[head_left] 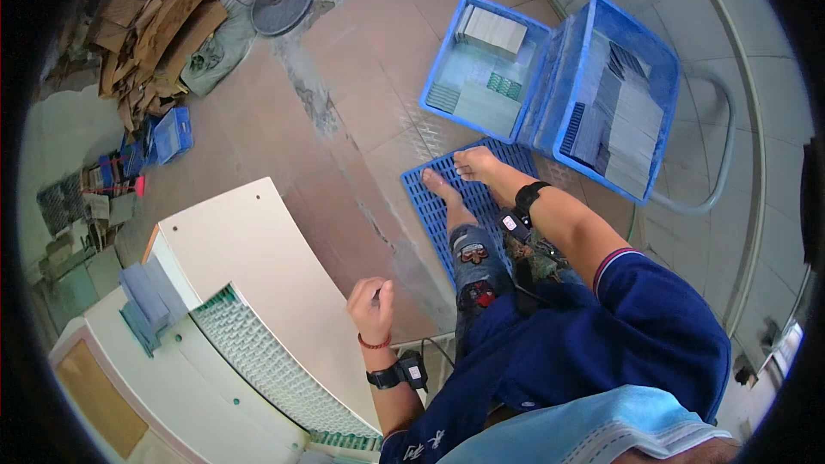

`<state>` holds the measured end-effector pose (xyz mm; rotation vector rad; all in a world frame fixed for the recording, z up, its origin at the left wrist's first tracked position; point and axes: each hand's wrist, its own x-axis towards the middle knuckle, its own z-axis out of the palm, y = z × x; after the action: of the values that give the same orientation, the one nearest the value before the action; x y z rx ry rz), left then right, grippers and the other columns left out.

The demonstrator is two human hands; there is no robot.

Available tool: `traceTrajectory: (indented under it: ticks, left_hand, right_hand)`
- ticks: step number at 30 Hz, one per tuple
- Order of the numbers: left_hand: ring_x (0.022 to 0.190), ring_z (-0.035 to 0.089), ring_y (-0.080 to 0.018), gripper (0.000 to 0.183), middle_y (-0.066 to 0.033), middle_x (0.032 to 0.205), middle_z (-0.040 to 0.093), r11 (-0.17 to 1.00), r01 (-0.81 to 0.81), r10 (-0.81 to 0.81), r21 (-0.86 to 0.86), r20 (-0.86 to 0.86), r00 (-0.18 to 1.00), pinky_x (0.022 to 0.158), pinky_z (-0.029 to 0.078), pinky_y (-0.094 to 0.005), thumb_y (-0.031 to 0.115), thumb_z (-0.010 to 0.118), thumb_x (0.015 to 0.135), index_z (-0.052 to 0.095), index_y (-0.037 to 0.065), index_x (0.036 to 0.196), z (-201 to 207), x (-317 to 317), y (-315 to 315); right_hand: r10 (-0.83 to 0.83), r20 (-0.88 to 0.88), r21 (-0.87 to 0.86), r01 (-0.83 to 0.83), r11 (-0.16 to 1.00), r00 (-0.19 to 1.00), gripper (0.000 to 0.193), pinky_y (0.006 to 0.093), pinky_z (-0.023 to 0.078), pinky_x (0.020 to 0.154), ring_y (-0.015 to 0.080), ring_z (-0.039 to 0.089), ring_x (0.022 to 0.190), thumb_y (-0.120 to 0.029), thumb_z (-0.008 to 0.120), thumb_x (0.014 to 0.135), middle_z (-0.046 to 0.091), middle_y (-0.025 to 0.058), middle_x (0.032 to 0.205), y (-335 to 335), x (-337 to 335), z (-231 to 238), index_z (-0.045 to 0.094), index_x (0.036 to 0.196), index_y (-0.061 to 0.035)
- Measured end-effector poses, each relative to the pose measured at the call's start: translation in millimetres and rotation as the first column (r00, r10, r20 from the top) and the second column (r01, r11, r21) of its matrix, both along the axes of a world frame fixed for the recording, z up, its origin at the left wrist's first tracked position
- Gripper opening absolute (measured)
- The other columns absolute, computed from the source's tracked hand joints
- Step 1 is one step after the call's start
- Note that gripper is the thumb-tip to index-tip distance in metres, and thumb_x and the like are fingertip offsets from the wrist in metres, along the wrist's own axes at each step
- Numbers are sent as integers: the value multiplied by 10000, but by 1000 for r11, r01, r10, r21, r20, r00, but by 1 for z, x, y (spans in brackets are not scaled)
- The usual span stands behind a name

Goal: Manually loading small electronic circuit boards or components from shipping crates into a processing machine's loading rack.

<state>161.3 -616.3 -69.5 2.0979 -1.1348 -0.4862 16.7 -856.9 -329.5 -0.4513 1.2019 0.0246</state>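
Note:
My left hand (371,309) is raised beside the edge of a cream panel (258,241), its fingers curled in and the thumb up. Nothing shows clearly in it; a dark gap lies behind the thumb. My right hand (474,163) reaches forward over a blue slatted mat (421,198), just short of the nearest blue tub, fingers apart and nothing in them. That tub (427,77) contains liquid and stacks of thin pale plates (494,30). A second blue tub (670,77) at its right contains more upright stacks of thin plates (632,133).
A machine with rows of pale green-white rollers (266,352) stands at left, grey-blue blocks (155,292) on it. Flattened cardboard (155,43) and a round black stand base (284,4) lie at far left. A grey hose (726,146) bends beside the right tub. My foot (438,182) rests on the mat.

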Motion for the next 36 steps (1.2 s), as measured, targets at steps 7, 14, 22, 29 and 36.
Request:
traceTrajectory:
  ticks: [7,14,22,29,36]
  left_hand:
    - [615,568,-207,126,-110,687,596,995,85,-75,47,-176,981,585,446,-283,79,607,786,581,-27,724,-61,66,-56]
    - [583,550,-188,143,-108,670,581,976,143,-91,162,-292,952,547,430,-276,103,613,793,579,-18,725,-126,102,-78]
    - [563,538,-197,127,-110,642,555,931,121,44,346,-433,900,543,428,-283,83,631,772,576,-25,736,-222,99,-102]
    - [561,541,-217,85,-112,679,575,912,198,7,360,-497,868,522,433,-290,50,641,752,580,-8,736,-285,71,-121]
    - [628,554,-184,71,-109,706,596,874,186,139,450,-597,790,600,444,-270,41,588,777,584,-26,756,-313,59,-136]
  right_hand:
    - [-193,-57,-58,190,980,979,165,317,457,617,174,537,681,-214,517,863,553,51,792,-82,1,-46,572,877,-59]
    - [-299,-221,-150,270,951,928,225,258,374,498,107,396,476,-179,487,860,404,-58,581,-194,-9,-126,421,647,-153]
    - [-144,-463,-247,28,969,875,86,332,443,482,182,466,484,-124,563,795,484,33,618,-254,-38,-272,538,745,-59]
    - [443,-616,-219,-682,697,651,407,389,505,718,255,593,859,-158,609,755,609,93,992,-297,-75,-370,557,1148,-65]
    - [573,-686,-278,-889,364,449,520,326,415,929,284,528,1080,-150,643,717,556,181,1151,-304,-97,-411,493,1199,-22]
